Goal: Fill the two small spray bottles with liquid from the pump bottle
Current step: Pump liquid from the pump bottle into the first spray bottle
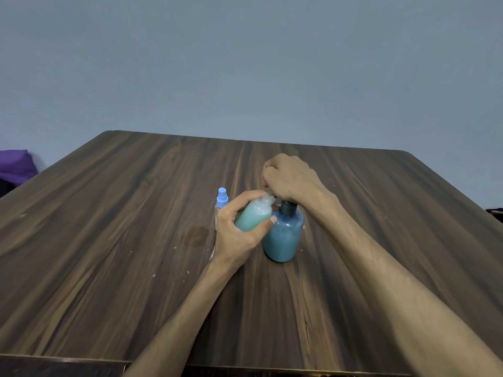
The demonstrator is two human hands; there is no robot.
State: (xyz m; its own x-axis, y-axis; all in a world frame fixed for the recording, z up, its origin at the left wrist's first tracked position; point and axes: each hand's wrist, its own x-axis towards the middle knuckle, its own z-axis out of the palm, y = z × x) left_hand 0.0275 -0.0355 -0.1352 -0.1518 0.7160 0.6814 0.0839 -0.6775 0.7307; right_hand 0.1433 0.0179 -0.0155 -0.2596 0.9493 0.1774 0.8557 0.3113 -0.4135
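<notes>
Forearms reach over the table (114,227); left hand (239,229) wraps the uncapped small bottle (254,216), tilted, mouth tucked under the pump bottle's (284,235) spout. Right hand (290,178), fingers curled, presses the pump head. Best bet: slow, full strokes, mouth kept under the nozzle (it looks nearly full). Second spray bottle (221,200) waits capped, just behind.
</notes>
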